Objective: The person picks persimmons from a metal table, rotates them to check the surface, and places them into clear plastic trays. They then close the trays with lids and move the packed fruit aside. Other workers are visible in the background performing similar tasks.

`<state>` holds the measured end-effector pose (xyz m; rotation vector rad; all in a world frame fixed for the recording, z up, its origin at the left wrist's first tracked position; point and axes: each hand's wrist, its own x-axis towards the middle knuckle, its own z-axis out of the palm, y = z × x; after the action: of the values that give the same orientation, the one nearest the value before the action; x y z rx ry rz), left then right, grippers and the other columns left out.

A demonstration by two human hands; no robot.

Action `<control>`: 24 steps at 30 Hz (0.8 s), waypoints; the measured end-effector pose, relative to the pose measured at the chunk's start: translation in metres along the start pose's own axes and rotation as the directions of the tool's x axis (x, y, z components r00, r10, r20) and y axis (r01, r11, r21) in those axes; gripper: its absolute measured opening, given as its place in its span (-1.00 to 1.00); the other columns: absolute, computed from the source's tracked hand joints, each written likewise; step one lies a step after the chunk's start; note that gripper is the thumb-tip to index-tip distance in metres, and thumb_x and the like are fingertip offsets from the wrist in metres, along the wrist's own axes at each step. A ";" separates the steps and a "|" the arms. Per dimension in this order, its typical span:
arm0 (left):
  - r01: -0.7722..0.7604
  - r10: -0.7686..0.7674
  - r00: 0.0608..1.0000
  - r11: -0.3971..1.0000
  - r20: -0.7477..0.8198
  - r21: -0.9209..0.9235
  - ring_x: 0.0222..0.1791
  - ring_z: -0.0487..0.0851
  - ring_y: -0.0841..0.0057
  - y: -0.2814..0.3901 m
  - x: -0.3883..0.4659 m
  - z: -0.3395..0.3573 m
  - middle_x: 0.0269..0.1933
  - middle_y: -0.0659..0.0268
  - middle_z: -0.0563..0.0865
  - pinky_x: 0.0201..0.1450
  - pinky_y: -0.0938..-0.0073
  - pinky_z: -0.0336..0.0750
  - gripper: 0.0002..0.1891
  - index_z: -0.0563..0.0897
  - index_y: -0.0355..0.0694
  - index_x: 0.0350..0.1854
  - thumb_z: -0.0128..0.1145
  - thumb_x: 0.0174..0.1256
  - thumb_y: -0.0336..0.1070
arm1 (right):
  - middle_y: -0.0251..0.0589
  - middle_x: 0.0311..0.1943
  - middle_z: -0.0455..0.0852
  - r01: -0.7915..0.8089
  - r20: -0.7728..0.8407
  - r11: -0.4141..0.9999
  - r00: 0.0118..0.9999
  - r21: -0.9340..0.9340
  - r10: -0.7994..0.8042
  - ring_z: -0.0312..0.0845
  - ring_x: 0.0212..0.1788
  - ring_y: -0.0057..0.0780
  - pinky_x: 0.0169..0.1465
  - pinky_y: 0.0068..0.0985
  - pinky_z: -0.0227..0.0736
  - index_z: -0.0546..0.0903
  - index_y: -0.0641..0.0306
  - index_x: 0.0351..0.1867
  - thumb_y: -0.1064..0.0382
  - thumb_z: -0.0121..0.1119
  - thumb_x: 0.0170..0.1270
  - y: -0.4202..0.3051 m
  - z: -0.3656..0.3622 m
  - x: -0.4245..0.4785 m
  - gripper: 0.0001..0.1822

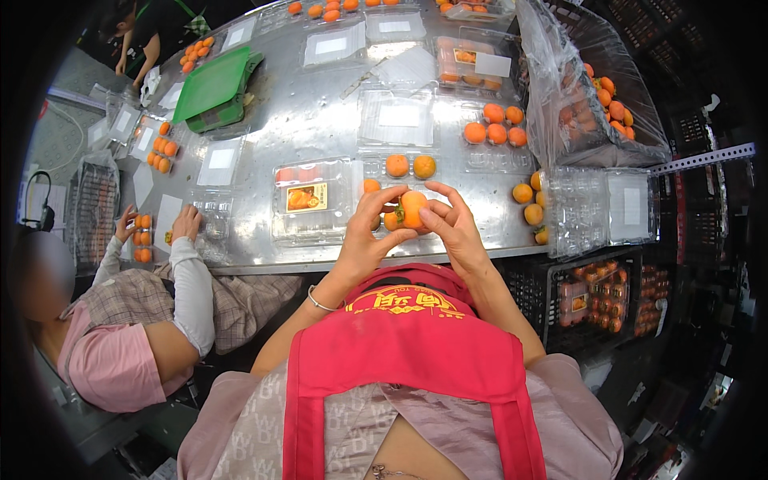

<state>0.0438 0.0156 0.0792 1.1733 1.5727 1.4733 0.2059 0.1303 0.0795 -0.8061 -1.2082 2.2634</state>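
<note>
An orange persimmon with a green calyx on its left side is held between my two hands, just past the table's near edge. My left hand has its fingertips by the calyx, and the thumb reaches under the fruit. My right hand grips the fruit's right side with thumb and bent fingers. Beyond and below them, a clear plastic tray holds more persimmons; several are partly hidden by my hands. Left of it lies a closed clamshell box of persimmons with a printed label.
A plastic-lined crate of persimmons stands at the right. Loose persimmons lie near stacked clear trays. A green scale stands at the far left. A co-worker handles fruit at my left. Black crates sit below right.
</note>
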 end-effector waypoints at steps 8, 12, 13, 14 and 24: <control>-0.056 0.059 0.996 0.998 0.065 -0.040 0.35 0.64 0.31 -0.005 0.006 -0.003 0.37 0.18 0.61 0.36 0.29 0.60 -0.37 0.51 -0.23 0.51 0.42 0.40 -0.39 | -0.16 0.11 0.75 0.307 0.044 0.910 0.951 -0.280 -0.307 0.67 0.23 -0.37 0.42 -0.32 0.46 0.23 0.33 0.57 0.30 0.56 0.29 0.006 0.001 0.005 -0.09; 0.113 -0.094 0.993 0.939 0.072 -0.324 0.42 0.62 0.32 -0.003 0.005 0.000 0.39 0.13 0.62 0.41 0.26 0.59 -0.50 0.46 -0.33 0.53 0.16 0.68 -0.24 | -0.11 0.23 0.72 0.457 0.119 0.629 0.856 -0.628 -0.503 0.62 0.32 -0.23 0.48 -0.24 0.38 0.24 0.31 0.57 0.29 0.63 0.17 0.005 0.001 0.003 0.00; 0.196 -0.164 0.980 0.879 0.111 -0.434 0.40 0.64 0.31 -0.007 0.005 0.000 0.38 0.10 0.63 0.39 0.27 0.61 -0.49 0.45 -0.36 0.52 0.14 0.70 -0.20 | -0.11 0.25 0.72 0.466 0.128 0.585 0.841 -0.664 -0.525 0.60 0.33 -0.20 0.49 -0.23 0.38 0.25 0.31 0.57 0.29 0.63 0.15 0.004 0.003 0.001 0.00; 0.276 -0.226 0.961 0.799 0.159 -0.535 0.37 0.66 0.31 -0.013 0.004 -0.002 0.37 0.07 0.64 0.38 0.27 0.62 -0.48 0.44 -0.39 0.52 0.11 0.72 -0.16 | -0.12 0.25 0.72 0.479 0.153 0.536 0.827 -0.695 -0.541 0.58 0.35 -0.17 0.49 -0.22 0.37 0.26 0.30 0.57 0.29 0.64 0.15 0.005 0.003 0.000 0.01; 0.260 -0.245 0.963 0.738 0.111 -0.623 0.39 0.62 0.39 -0.017 0.006 0.000 0.36 0.13 0.63 0.42 0.33 0.57 -0.39 0.42 -0.36 0.50 0.37 0.52 -0.30 | -0.12 0.21 0.71 0.412 0.066 0.716 0.887 -0.564 -0.458 0.60 0.30 -0.27 0.34 -0.25 0.53 0.42 0.24 0.50 0.27 0.57 0.27 0.009 -0.002 0.012 -0.21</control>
<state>0.0389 0.0220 0.0628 0.5464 1.0179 1.6083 0.1980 0.1341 0.0676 -0.6947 -1.8470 1.4790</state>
